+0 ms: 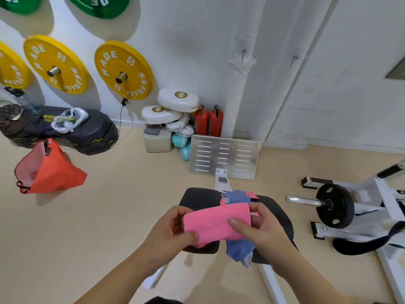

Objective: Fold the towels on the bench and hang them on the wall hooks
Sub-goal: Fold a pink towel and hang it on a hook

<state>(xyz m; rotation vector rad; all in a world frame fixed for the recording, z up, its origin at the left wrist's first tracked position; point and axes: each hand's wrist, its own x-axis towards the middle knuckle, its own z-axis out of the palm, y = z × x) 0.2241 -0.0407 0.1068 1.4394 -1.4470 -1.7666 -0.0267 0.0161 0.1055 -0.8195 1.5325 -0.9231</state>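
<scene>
Pink towel [215, 222], folded, was pinched at both ends by left hand [173, 229] & right hand [256, 229] just above black worktop [278, 216], blue towel [238, 249] lying under it, w/ yellow "RADE FITNESS" plates [123, 70] on wall behind.

The pink towel [215, 222] pinched between my left hand [173, 229] and right hand [263, 229] is soft matt cloth with a fine nap. The blue towel [240, 249] under it is similar matt cloth, slightly crumpled. The bench [278, 216] pads are black padded upholstery with a dull, smooth face. The footplate [223, 156] beyond the bench's far edge is slotted bare metal, brushed and lightly reflective. The yellow weight plates [123, 70] on the wall look like matt rubber on shiny metal pegs. The wall hooks [243, 54] appear metal. The orange bag [49, 170] is thin, smooth synthetic fabric.
</scene>
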